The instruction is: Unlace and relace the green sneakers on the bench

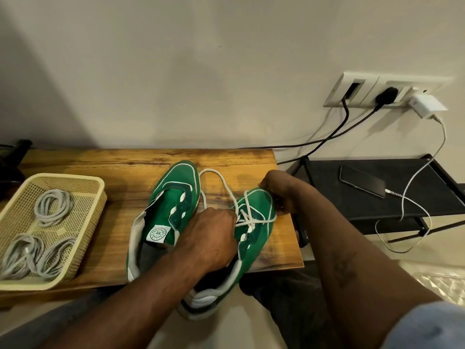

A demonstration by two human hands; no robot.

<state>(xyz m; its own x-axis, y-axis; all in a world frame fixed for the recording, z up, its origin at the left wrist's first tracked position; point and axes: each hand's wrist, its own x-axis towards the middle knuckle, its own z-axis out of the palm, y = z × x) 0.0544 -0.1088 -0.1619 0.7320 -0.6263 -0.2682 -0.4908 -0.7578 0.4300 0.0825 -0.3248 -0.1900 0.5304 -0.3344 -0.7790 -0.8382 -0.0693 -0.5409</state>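
Two green sneakers lie on the wooden bench. The left sneaker has no lace and its tongue is open. The right sneaker hangs partly over the bench's front edge. A white lace runs through its lowest eyelets and loops out across the bench between the shoes. My left hand rests on the right sneaker's throat and pinches the lace at the eyelets. My right hand grips the right sneaker at the toe; its fingertips are hidden behind the shoe.
A cream plastic basket with several coiled grey laces sits at the bench's left end. To the right stands a black shelf with a phone on a white charging cable. Wall sockets with plugs are above it.
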